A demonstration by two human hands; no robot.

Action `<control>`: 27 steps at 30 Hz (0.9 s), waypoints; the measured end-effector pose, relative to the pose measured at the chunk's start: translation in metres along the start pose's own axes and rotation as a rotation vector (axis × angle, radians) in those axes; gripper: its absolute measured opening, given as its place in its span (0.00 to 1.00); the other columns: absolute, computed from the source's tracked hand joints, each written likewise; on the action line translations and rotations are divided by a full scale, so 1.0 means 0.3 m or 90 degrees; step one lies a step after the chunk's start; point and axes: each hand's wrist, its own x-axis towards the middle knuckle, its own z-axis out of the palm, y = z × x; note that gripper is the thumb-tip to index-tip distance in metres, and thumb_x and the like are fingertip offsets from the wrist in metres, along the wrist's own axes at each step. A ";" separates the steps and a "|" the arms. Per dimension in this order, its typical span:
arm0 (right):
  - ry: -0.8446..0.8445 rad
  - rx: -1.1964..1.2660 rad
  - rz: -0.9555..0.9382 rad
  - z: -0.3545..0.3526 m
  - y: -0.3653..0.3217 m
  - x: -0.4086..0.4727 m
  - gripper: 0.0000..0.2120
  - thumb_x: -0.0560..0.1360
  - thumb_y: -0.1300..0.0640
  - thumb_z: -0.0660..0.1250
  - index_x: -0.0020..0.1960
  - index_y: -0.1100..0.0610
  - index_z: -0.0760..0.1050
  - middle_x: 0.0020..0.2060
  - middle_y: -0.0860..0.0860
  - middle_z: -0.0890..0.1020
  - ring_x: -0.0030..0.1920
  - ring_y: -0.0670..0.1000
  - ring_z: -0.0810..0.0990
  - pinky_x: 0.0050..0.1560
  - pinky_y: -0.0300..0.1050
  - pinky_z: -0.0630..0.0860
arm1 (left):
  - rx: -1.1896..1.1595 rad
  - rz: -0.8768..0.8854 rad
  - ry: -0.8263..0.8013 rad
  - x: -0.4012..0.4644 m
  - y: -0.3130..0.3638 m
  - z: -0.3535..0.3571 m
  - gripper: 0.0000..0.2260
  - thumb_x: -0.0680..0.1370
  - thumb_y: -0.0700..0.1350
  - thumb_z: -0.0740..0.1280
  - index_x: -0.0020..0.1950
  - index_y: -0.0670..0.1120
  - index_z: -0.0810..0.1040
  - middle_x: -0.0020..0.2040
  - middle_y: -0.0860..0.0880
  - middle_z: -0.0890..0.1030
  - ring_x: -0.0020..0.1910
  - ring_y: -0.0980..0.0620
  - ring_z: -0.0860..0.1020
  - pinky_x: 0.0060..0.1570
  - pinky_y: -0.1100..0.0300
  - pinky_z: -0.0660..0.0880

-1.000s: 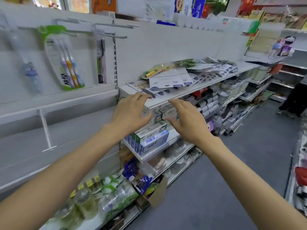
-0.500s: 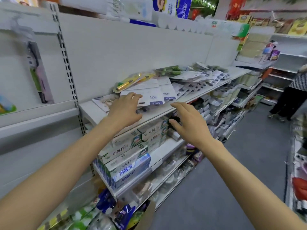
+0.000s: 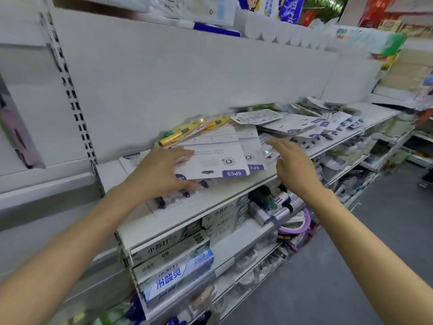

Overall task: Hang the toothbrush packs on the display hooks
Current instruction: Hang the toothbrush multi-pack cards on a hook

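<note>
Hands over toothbrush packs lying on a store shelf.
Nearest, I see toothpaste boxes (image 3: 173,275) on the lower shelf; above, my left hand (image 3: 161,172) rests spread, fingers unclenched, on a white "6PCS" toothbrush pack (image 3: 215,158) lying flat on the shelf (image 3: 234,195); my right hand (image 3: 293,165) hovers open beside it; more packs (image 3: 293,124) lie behind.

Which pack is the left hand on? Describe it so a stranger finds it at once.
Start at the white shelf stacked with flat toothbrush packs. At its left end the left hand lies on the top white card pack. It lies back side up, with a purple "6PCS" tab at its near corner, printed upside down, and sits just in front of the yellow packs.
</note>
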 end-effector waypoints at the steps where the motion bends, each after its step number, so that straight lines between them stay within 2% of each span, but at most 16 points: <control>1: 0.004 -0.004 -0.017 0.024 0.032 0.030 0.31 0.72 0.75 0.61 0.72 0.57 0.72 0.69 0.54 0.76 0.67 0.60 0.74 0.61 0.57 0.75 | -0.052 -0.004 -0.028 -0.010 -0.018 -0.019 0.44 0.61 0.70 0.75 0.75 0.60 0.68 0.73 0.61 0.68 0.67 0.57 0.70 0.64 0.59 0.69; 3: 0.004 -0.012 -0.077 0.077 0.088 0.084 0.31 0.70 0.75 0.65 0.70 0.57 0.74 0.68 0.55 0.77 0.65 0.61 0.76 0.60 0.59 0.76 | -0.058 0.016 -0.106 -0.033 -0.054 -0.048 0.40 0.67 0.62 0.77 0.75 0.67 0.62 0.74 0.61 0.66 0.66 0.58 0.70 0.62 0.61 0.71; 6: 0.010 -0.026 -0.181 0.143 0.138 0.148 0.24 0.71 0.70 0.71 0.66 0.58 0.77 0.64 0.57 0.79 0.62 0.63 0.78 0.53 0.62 0.79 | -0.063 0.049 -0.142 -0.040 -0.092 -0.057 0.36 0.69 0.50 0.68 0.73 0.71 0.62 0.75 0.65 0.63 0.70 0.60 0.67 0.64 0.56 0.72; 8: 0.042 -0.028 -0.214 0.159 0.158 0.185 0.21 0.70 0.67 0.74 0.63 0.58 0.79 0.64 0.58 0.79 0.63 0.64 0.77 0.54 0.62 0.78 | -0.073 0.071 -0.099 -0.015 -0.101 -0.046 0.35 0.70 0.41 0.65 0.72 0.70 0.66 0.74 0.68 0.64 0.67 0.62 0.67 0.60 0.58 0.73; 10: 0.053 -0.035 -0.241 0.163 0.169 0.212 0.21 0.69 0.66 0.75 0.61 0.57 0.80 0.66 0.57 0.78 0.65 0.63 0.76 0.57 0.62 0.76 | 0.007 0.087 -0.019 0.024 -0.107 -0.029 0.37 0.71 0.33 0.65 0.72 0.67 0.68 0.73 0.67 0.67 0.66 0.59 0.67 0.61 0.57 0.73; 14: 0.018 -0.018 -0.325 0.176 0.170 0.242 0.21 0.71 0.63 0.73 0.64 0.57 0.80 0.65 0.54 0.80 0.66 0.61 0.77 0.61 0.58 0.75 | 0.242 0.160 0.067 0.108 -0.092 0.001 0.32 0.75 0.33 0.65 0.74 0.60 0.70 0.73 0.62 0.69 0.67 0.50 0.67 0.52 0.53 0.77; 16: 0.042 0.006 -0.344 0.173 0.161 0.247 0.17 0.76 0.58 0.65 0.63 0.57 0.82 0.62 0.53 0.83 0.62 0.60 0.81 0.59 0.56 0.78 | 0.256 0.190 0.086 0.142 -0.081 0.015 0.26 0.77 0.37 0.66 0.73 0.57 0.72 0.72 0.60 0.72 0.64 0.48 0.71 0.52 0.54 0.76; 17: 0.055 0.026 -0.345 0.167 0.155 0.246 0.18 0.76 0.56 0.61 0.61 0.57 0.82 0.60 0.53 0.84 0.60 0.60 0.82 0.58 0.56 0.79 | 0.213 0.179 0.096 0.152 -0.079 0.021 0.22 0.79 0.42 0.65 0.72 0.58 0.73 0.71 0.59 0.73 0.63 0.49 0.71 0.54 0.55 0.75; 19: 0.105 0.082 -0.337 0.151 0.155 0.248 0.19 0.75 0.59 0.58 0.59 0.58 0.84 0.57 0.53 0.85 0.58 0.59 0.83 0.58 0.55 0.80 | 0.116 0.126 0.105 0.152 -0.072 0.025 0.19 0.80 0.51 0.65 0.71 0.63 0.72 0.68 0.61 0.74 0.62 0.57 0.70 0.60 0.64 0.70; 20: 0.134 0.116 -0.325 0.141 0.158 0.249 0.19 0.74 0.64 0.59 0.58 0.59 0.84 0.56 0.54 0.85 0.58 0.58 0.83 0.58 0.54 0.80 | 0.052 0.091 0.124 0.149 -0.064 0.027 0.20 0.79 0.50 0.68 0.69 0.66 0.73 0.64 0.63 0.74 0.60 0.61 0.70 0.60 0.70 0.67; 21: 0.157 0.149 -0.309 0.131 0.165 0.253 0.20 0.72 0.68 0.59 0.57 0.59 0.84 0.55 0.54 0.85 0.58 0.58 0.83 0.58 0.54 0.80 | -0.014 0.037 0.154 0.150 -0.053 0.026 0.20 0.78 0.45 0.71 0.63 0.67 0.77 0.59 0.63 0.76 0.57 0.63 0.72 0.56 0.75 0.66; 22: 0.169 0.177 -0.297 0.115 0.171 0.258 0.22 0.70 0.73 0.60 0.57 0.60 0.84 0.55 0.55 0.85 0.58 0.58 0.83 0.58 0.54 0.80 | -0.075 -0.028 0.190 0.155 -0.033 0.024 0.16 0.78 0.41 0.70 0.55 0.64 0.81 0.51 0.61 0.77 0.50 0.65 0.74 0.50 0.78 0.68; 24: 0.168 0.214 -0.305 0.076 0.182 0.272 0.23 0.69 0.76 0.61 0.57 0.61 0.84 0.54 0.56 0.85 0.56 0.59 0.83 0.57 0.55 0.80 | -0.216 -0.129 0.236 0.184 0.000 0.031 0.09 0.81 0.40 0.65 0.43 0.51 0.78 0.32 0.57 0.78 0.29 0.65 0.74 0.32 0.76 0.69; 25: 0.161 0.230 -0.310 0.059 0.185 0.279 0.20 0.72 0.74 0.62 0.57 0.61 0.83 0.53 0.57 0.86 0.55 0.59 0.84 0.56 0.54 0.80 | -0.275 -0.152 0.248 0.195 0.016 0.035 0.10 0.81 0.40 0.64 0.41 0.46 0.77 0.24 0.56 0.75 0.21 0.63 0.72 0.24 0.73 0.67; 26: 0.155 0.248 -0.312 0.041 0.187 0.283 0.15 0.75 0.70 0.63 0.56 0.60 0.84 0.52 0.56 0.86 0.53 0.58 0.84 0.54 0.52 0.80 | -0.310 -0.160 0.263 0.198 0.028 0.034 0.10 0.81 0.39 0.63 0.41 0.44 0.77 0.21 0.56 0.75 0.19 0.63 0.71 0.22 0.73 0.66; 27: 0.150 0.271 -0.310 0.023 0.189 0.285 0.12 0.78 0.64 0.64 0.55 0.60 0.84 0.49 0.56 0.86 0.50 0.57 0.85 0.50 0.50 0.81 | -0.336 -0.148 0.281 0.197 0.031 0.025 0.09 0.81 0.38 0.64 0.42 0.45 0.78 0.23 0.58 0.77 0.21 0.65 0.73 0.25 0.73 0.67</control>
